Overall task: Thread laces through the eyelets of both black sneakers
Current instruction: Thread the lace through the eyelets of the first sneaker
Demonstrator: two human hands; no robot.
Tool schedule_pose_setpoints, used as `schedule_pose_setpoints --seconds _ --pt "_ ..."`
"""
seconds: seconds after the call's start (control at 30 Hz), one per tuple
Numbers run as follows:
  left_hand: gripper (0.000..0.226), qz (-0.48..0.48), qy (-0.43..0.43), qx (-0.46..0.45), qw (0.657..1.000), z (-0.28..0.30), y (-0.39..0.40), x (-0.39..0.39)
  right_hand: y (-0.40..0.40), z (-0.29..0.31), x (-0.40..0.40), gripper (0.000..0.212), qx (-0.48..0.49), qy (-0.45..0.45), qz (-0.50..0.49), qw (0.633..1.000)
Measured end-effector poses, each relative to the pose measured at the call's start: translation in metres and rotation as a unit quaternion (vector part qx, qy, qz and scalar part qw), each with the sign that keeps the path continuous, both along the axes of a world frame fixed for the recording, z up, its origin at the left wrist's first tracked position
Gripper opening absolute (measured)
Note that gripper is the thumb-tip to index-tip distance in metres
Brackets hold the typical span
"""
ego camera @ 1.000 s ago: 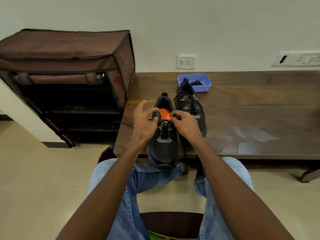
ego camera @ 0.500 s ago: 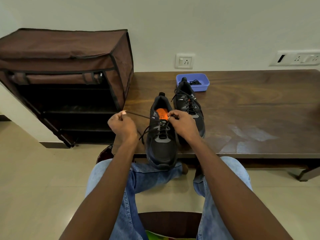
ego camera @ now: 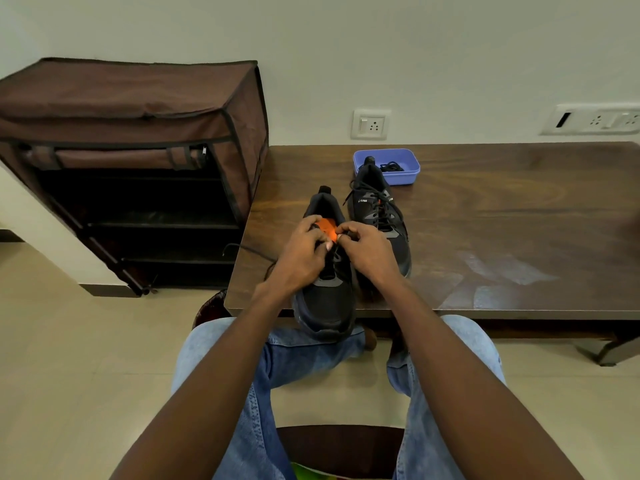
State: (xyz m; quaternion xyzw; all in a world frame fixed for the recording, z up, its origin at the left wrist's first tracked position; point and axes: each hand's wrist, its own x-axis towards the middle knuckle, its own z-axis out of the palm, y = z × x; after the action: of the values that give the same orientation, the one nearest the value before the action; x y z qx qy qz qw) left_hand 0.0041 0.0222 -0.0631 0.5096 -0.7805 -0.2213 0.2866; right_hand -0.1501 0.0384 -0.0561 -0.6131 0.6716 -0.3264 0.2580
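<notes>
Blue tray with black lace; both hands' grip pinching near sneaker's laces.

A dark wooden table fills the 3 o'clock side, a brown fabric shoe rack stands at 10 o'clock beside it, a white wall socket sits at 12 o'clock, and a switch panel at 2 o'clock.

Illumination even, soft and moderately bright. Pale glare patches on the surface at right. Shoe rack interior very dark, detail lost. Wide-angle distortion bends edges. Focus sharp centrally; shadows faint.
</notes>
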Motion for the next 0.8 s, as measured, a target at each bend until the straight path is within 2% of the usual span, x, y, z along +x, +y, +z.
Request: schedule_pose_setpoints --seconds 0.07,0.1,0.17,0.2,0.23,0.27,0.33,0.47,0.57,0.67,0.8 --pt "0.011 0.064 0.107 -0.001 0.992 0.002 0.002 0.004 0.000 0.000 0.000 0.017 0.001 -0.005 -0.001 1.000" --pt "0.013 0.122 0.193 0.024 0.973 0.003 0.002 0.007 0.000 0.000 0.000 0.017 0.005 -0.010 -0.002 1.000" --pt "0.021 0.238 0.387 0.097 0.885 0.002 0.002 0.013 -0.001 0.000 0.000 0.017 0.010 -0.015 -0.004 1.000" --pt "0.025 0.292 0.441 0.110 0.842 0.000 0.000 0.019 -0.001 -0.001 0.000 0.017 0.010 -0.014 -0.006 1.000" --pt "0.025 0.338 0.445 0.105 0.823 -0.001 -0.001 0.024 -0.001 -0.001 0.001 0.017 0.010 -0.012 -0.008 1.000" --pt "0.024 0.370 0.425 0.093 0.821 -0.003 -0.003 0.028 -0.002 -0.001 0.001 0.016 0.011 -0.011 -0.011 1.000" --pt "0.023 0.393 0.350 0.054 0.849 0.000 -0.001 0.030 -0.002 -0.002 0.001 0.016 0.013 -0.010 -0.012 1.000" --pt "0.034 0.359 0.214 -0.020 0.908 0.000 0.004 0.022 -0.003 -0.003 0.001 0.019 0.012 -0.002 -0.008 1.000" --pt "0.028 0.279 0.202 0.045 0.938 0.005 0.004 0.015 -0.003 -0.004 0.003 0.023 0.015 0.009 -0.001 1.000" --pt "0.020 0.206 0.133 0.099 0.964 0.007 0.005 0.007 -0.001 -0.004 0.003 0.025 0.002 0.028 0.004 1.000" --pt "0.025 0.214 0.116 0.115 0.963 0.006 0.004 0.002 0.001 -0.003 0.003 0.033 0.008 0.042 0.021 0.999"
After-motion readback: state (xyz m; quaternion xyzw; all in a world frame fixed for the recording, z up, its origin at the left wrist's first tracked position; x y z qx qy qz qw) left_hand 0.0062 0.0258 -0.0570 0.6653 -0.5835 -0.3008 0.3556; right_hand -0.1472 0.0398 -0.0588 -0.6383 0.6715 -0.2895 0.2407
